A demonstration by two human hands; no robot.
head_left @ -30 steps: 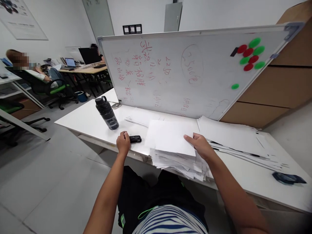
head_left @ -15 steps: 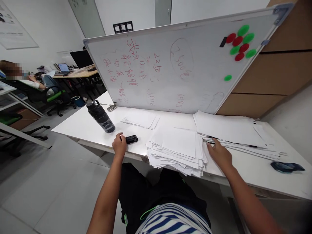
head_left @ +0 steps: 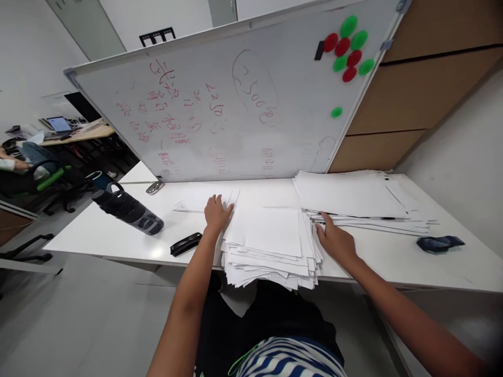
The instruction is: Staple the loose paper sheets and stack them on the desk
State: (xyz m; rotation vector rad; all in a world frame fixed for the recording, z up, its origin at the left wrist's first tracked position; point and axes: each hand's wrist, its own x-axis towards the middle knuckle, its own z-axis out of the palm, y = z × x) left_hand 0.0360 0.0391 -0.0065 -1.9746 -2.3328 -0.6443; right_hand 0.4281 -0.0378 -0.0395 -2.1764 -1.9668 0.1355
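Note:
My left hand point(head_left: 218, 213), fingers spread, reaches over the right end of a thin set of white sheets point(head_left: 192, 198) and beside the tall, uneven paper stack point(head_left: 273, 233). Whether its fingertips touch the sheets I cannot tell. A black stapler point(head_left: 186, 244) lies on the white table just left of my left forearm. My right hand point(head_left: 336, 242) rests at the right side of the tall stack, thumb and forefinger apart, fingertips by the front edge of a wide paper pile point(head_left: 349, 193). Its other fingers are partly hidden.
A dark water bottle point(head_left: 128, 208) stands at the table's left, near a small grey object point(head_left: 154, 187). A dark object point(head_left: 439, 244) lies at the right. Behind the papers leans a whiteboard point(head_left: 236, 125) with round magnets. A person point(head_left: 23, 159) sits at the far left.
My left hand has let go of the stapler and moved right and away from me to the thin sheets. My right hand stays by the stack. The view has swung right.

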